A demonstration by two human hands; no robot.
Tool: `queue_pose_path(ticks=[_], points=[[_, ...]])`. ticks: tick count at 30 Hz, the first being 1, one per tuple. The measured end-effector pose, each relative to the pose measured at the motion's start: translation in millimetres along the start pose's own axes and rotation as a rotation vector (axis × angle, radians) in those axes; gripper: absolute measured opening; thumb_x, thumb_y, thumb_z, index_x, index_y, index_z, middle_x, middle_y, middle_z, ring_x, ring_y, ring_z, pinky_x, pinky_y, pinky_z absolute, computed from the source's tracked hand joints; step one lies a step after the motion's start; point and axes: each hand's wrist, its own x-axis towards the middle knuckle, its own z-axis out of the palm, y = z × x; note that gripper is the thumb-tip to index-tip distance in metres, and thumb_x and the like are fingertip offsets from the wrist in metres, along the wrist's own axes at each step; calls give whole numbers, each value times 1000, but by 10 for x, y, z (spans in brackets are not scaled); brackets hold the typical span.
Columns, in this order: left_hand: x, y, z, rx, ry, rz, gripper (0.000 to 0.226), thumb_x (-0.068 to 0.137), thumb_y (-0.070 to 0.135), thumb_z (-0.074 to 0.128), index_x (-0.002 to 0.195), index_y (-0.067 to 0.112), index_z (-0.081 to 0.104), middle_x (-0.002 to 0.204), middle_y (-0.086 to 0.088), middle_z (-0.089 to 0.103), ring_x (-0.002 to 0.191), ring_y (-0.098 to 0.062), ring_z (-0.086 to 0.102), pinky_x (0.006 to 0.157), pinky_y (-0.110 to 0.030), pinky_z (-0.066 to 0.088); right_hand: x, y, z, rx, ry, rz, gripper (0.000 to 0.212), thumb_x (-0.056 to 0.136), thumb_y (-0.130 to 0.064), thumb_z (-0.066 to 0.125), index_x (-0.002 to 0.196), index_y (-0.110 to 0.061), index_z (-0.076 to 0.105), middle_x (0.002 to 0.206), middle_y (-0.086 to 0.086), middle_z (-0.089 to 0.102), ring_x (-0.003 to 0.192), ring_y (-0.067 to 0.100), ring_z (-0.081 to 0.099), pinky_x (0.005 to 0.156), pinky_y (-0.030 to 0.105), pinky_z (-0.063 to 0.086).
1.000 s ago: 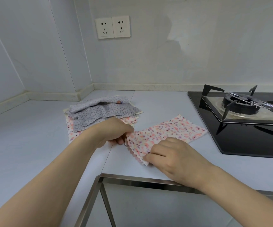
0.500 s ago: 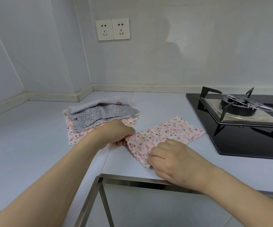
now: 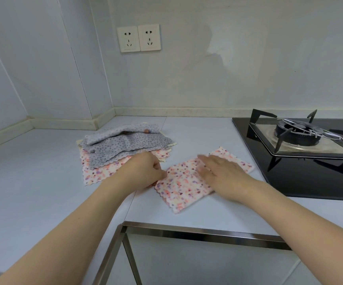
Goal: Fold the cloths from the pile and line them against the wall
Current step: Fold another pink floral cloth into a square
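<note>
A pink-speckled white cloth (image 3: 184, 186) lies folded as a long strip on the pale counter (image 3: 32, 182), near the front edge. My left hand (image 3: 144, 171) pinches its left end with curled fingers. My right hand (image 3: 220, 171) lies flat across the strip's middle, fingers straight and pointing left. Behind my left hand sits the pile of cloths (image 3: 123, 147): grey spotted ones on top, pink-speckled and cream ones beneath. The wall (image 3: 207, 75) rises behind the counter.
A black gas hob (image 3: 302, 153) with a metal burner stand fills the right side, close to the cloth's far end. Two wall sockets (image 3: 138, 38) sit above the pile. A steel frame edge (image 3: 197, 231) runs along the counter's front.
My right hand let go of the cloth's near edge, opened, and moved up onto the strip. The cloth now lies folded narrower, and my left hand stays at its left end.
</note>
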Motion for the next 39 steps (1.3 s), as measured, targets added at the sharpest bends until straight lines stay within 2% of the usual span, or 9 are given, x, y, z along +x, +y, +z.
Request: queue_pose_path(ticks=[4,16,19,22,27,30,33,36,39], points=[[36,-8,24,99,4,31,25,89,28,64,71,15,54,71,-2,63,63,-18,54,57,-27,42,58,221,42,-120,-135,70,65,93,-67,17,151,-44,-1,161,-10,-12,148,17,-13,118,48,-8],[76,-55,-11,265,-11,-7,16,93,19,52,77,16,51,87,-5,60,76,-20,53,61,-30,40,54,327,-12,-125,-157,35,67,89,-73,18,148,-49,-3,159,-15,-15,147,15,-15,117,47,-10],[21,25,13,395,124,102,5,89,13,48,87,18,48,92,-2,55,89,-24,54,71,-34,42,52,347,-5,-130,-152,23,64,92,-69,14,149,-47,-5,159,-15,-14,147,14,-16,118,47,-10],[-41,217,260,158,298,273,16,90,4,46,99,16,53,102,-2,50,99,-23,48,79,-29,36,52,348,13,-86,-111,23,53,101,-51,8,151,-41,-3,160,-13,-10,147,13,-12,119,43,-9],[-154,294,634,275,19,260,52,100,47,32,145,22,32,146,0,29,135,-21,23,109,-33,18,86,377,19,-126,-93,42,53,103,-44,10,153,-34,-1,161,-11,-9,148,12,-10,119,39,-8],[-227,269,626,317,-84,240,74,94,66,24,154,25,11,159,6,6,145,-14,0,118,-37,0,139,429,16,-152,-107,12,53,103,-44,13,153,-35,-3,160,-10,-12,147,11,-12,119,39,-8],[-257,313,634,318,-121,212,82,89,75,21,154,28,7,161,6,0,147,-14,-6,119,-41,-3,251,483,-45,-198,-143,-52,53,103,-43,14,153,-34,-4,160,-10,-13,147,10,-13,119,40,-7],[-286,292,545,260,-146,202,79,91,72,21,155,27,9,161,8,2,147,-13,-2,118,-36,1,238,469,-85,-197,-91,-94,55,104,-41,19,154,-29,1,161,-6,-11,148,11,-10,119,38,-7],[-304,123,343,195,-145,234,57,100,41,19,151,17,28,160,1,19,143,-15,14,114,-26,10,-68,272,-69,-119,252,-251,52,98,-28,36,149,-19,29,156,1,23,144,19,18,119,36,12]])
